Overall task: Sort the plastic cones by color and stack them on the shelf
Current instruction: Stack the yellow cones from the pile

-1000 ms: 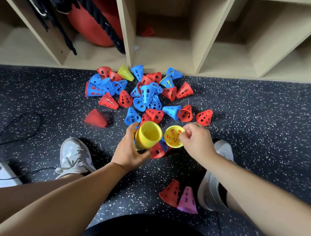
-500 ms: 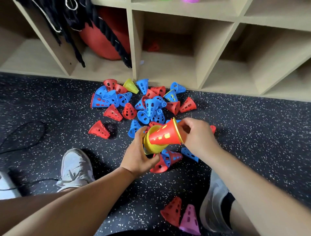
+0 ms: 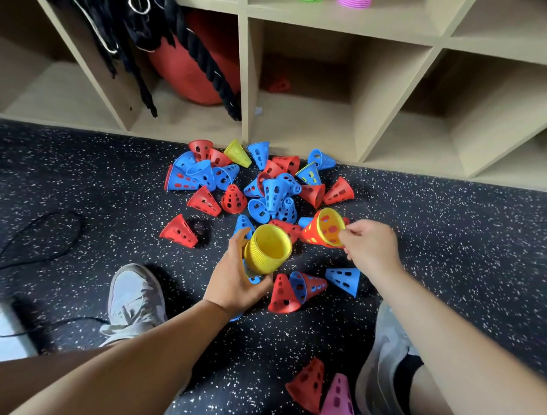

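Observation:
My left hand [image 3: 236, 278] grips a stack of yellow cones [image 3: 266, 251], its open end facing me. My right hand [image 3: 370, 246] pinches the rim of a yellow cone nested inside a red cone [image 3: 324, 229], held just right of the stack. Behind them a pile of red and blue cones [image 3: 266, 189] lies on the dark speckled floor, with a lone yellow cone [image 3: 236, 152] at its far edge. A wooden cubby shelf [image 3: 349, 26] stands beyond the pile. Purple stacked cones [image 3: 355, 3] sit on its upper level.
A red ball and black ropes [image 3: 192, 59] fill one cubby. One red cone [image 3: 279, 86] lies deep in the middle cubby. A red cone [image 3: 307, 385] and a pink cone [image 3: 337, 397] lie between my shoes. A black cable [image 3: 44, 237] runs along the floor at left.
My right hand has lifted the yellow cone with a red cone stuck around it, then turned the pair so the open end faces me. The view has tilted up towards the shelf.

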